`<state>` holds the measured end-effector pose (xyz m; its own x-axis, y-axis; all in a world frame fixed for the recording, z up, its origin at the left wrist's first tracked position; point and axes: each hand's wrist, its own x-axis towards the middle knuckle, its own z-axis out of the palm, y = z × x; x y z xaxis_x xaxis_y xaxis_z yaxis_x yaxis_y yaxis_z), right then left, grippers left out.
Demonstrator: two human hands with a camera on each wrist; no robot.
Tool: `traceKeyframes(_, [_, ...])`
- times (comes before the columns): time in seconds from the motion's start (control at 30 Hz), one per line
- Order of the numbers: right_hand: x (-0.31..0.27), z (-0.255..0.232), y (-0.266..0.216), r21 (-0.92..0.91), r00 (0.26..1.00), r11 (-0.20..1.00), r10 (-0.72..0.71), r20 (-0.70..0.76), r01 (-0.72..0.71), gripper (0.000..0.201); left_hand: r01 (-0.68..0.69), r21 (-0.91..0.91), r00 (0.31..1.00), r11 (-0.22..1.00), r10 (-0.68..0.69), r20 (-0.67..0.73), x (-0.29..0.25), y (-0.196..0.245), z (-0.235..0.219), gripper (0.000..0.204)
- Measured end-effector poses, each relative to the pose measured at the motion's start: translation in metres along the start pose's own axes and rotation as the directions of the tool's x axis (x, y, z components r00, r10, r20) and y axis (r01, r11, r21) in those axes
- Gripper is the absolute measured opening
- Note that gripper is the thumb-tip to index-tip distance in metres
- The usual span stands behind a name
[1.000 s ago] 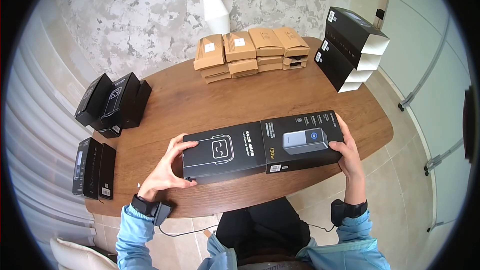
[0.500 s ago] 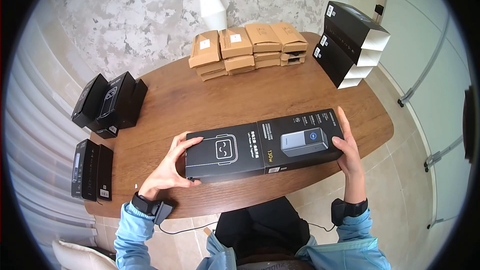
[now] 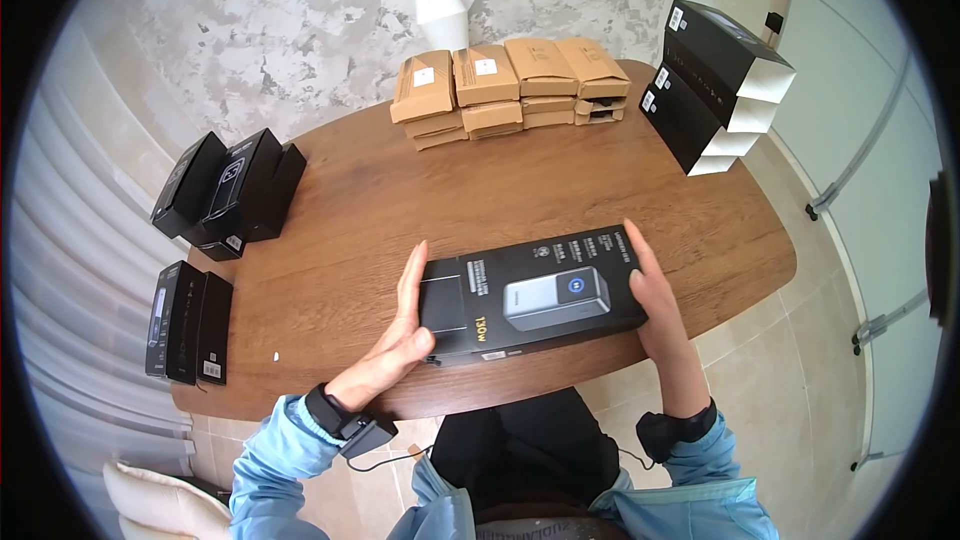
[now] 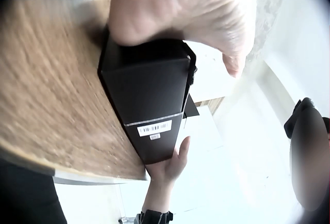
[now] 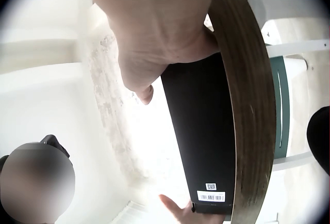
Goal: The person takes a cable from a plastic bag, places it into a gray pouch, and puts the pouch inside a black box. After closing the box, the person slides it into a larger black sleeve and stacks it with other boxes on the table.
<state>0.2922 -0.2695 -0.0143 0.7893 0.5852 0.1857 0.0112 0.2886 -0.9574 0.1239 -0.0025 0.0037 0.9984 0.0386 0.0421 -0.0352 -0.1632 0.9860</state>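
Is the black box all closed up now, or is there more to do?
Nearly closed. The black box lies flat on the table, with its printed sleeve covering most of it; a plain strip shows at the left end. The left hand presses flat on that end and the right hand braces the other. Probably left: the last bit of push. Other black boxes and brown cartons wait in stacks.
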Motion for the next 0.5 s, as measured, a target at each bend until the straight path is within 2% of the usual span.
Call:
traceKeyframes(0.03, [0.000,0.008,-0.004,0.023,1.000,1.000,0.016,0.012,-0.016,0.066,-0.023,0.032,1.000,0.999,0.022,0.002,0.001,0.001,0.005,0.114])
traceKeyframes(0.07, [0.002,0.012,0.000,-0.061,0.998,0.996,-0.061,0.035,0.063,0.067,-0.053,0.064,0.999,0.997,0.052,0.014,0.003,0.001,0.010,0.114])
traceKeyframes(0.13, [-0.001,0.022,0.000,-0.197,0.996,0.977,-0.076,0.035,0.082,0.069,-0.044,-0.010,0.999,0.999,0.045,0.017,0.005,0.022,0.027,0.118])
traceKeyframes(0.2, [-0.001,0.025,0.003,-0.182,0.995,0.978,-0.099,0.002,0.098,0.070,-0.015,-0.092,1.000,0.996,0.013,-0.016,0.008,0.038,0.036,0.127])
traceKeyframes(0.27, [0.000,0.025,0.010,-0.106,0.995,0.989,-0.103,0.008,0.104,0.070,-0.041,0.217,0.999,0.975,0.035,0.029,0.009,0.017,0.023,0.134])
traceKeyframes(0.3, [0.000,0.026,0.008,-0.081,0.995,0.992,-0.096,0.010,0.096,0.070,-0.083,0.388,0.996,0.918,0.065,0.059,0.009,0.010,0.015,0.138])
traceKeyframes(0.33, [0.000,0.027,0.007,-0.054,0.996,0.995,-0.089,0.013,0.089,0.070,-0.117,0.488,0.993,0.865,0.111,0.041,0.009,0.015,0.018,0.128])
traceKeyframes(0.4, [0.004,0.018,0.014,-0.150,0.992,0.983,-0.100,0.074,0.110,0.068,-0.093,0.585,0.995,0.806,0.092,0.032,0.008,0.020,0.011,0.113])
traceKeyframes(0.47, [0.010,0.004,0.003,0.077,0.975,0.989,0.110,0.195,-0.127,0.060,-0.100,0.494,0.987,0.864,0.148,-0.059,0.000,0.021,0.006,0.101])
traceKeyframes(0.5, [0.015,-0.002,-0.004,0.070,0.983,0.983,0.161,0.093,-0.168,0.058,-0.133,0.547,0.976,0.827,0.205,-0.072,-0.007,0.027,0.002,0.098])
